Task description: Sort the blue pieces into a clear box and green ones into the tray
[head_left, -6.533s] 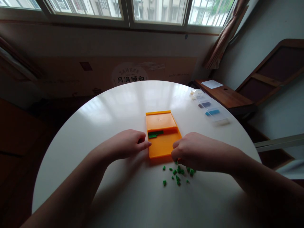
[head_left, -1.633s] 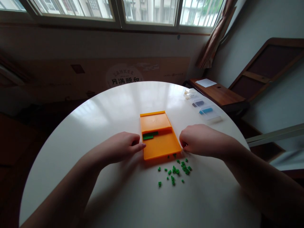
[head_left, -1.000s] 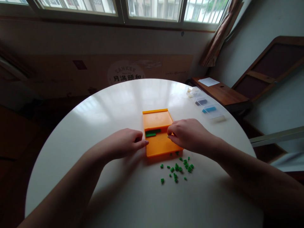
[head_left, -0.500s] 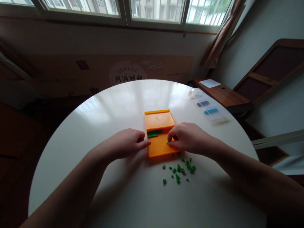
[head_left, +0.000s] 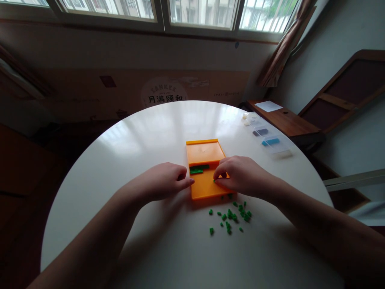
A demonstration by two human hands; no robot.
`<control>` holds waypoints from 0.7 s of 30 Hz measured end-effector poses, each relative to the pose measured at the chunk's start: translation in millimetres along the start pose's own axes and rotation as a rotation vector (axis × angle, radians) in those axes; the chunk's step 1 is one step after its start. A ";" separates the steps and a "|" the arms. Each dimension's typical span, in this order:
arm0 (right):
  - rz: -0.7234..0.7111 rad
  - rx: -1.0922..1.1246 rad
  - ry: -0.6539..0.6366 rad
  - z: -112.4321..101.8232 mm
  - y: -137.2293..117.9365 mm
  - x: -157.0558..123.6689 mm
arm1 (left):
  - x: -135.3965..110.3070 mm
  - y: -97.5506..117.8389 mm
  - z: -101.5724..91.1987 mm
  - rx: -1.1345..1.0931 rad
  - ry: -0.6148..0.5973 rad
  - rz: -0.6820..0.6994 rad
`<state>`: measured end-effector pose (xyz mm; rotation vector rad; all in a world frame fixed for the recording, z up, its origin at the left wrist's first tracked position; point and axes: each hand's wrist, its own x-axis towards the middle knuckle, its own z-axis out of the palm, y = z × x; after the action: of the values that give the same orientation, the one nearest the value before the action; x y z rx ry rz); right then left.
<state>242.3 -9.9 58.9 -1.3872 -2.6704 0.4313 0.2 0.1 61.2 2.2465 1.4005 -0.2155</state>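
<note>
An orange tray (head_left: pixel 207 188), with a raised panel at its far half, lies on the white table. Small green building bricks (head_left: pixel 197 170) stand in rows in its near half, against the far left corner. My left hand (head_left: pixel 168 180) is at the tray's left side, fingers curled and thumb on the rim. My right hand (head_left: pixel 234 172) is over the right part of the tray, pinching a tiny green brick (head_left: pixel 214 180) between thumb and forefinger. The fingers partly hide that brick and the tray's right edge.
Several loose green bricks (head_left: pixel 231 216) lie scattered on the round white table (head_left: pixel 144 249), nearer to me than the tray. Clear plastic boxes (head_left: pixel 278 150) with blue, dark and pale pieces sit near the right edge. Beyond stands a wooden desk (head_left: pixel 288 120) with paper.
The whole view has shifted slightly, so everything appears a little further right. Both hands keep nearly the same pose, and the green brick stays in my right fingertips.
</note>
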 end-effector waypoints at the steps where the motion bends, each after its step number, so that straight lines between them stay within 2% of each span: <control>1: 0.004 -0.005 0.008 1.2 -0.4 0.5 | 0.0 0.2 -0.2 -0.004 -0.002 -0.002; 9: 0.022 -0.020 0.059 9.1 -0.8 3.6 | -0.3 3.4 -1.4 -0.015 -0.008 -0.027; 21: 0.016 0.003 0.071 8.5 -0.9 2.9 | 1.3 1.1 0.4 0.000 -0.010 -0.041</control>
<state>238.1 -9.7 51.0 -1.3972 -2.6026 0.3796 1.8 0.5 60.7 2.2150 1.4428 -0.2402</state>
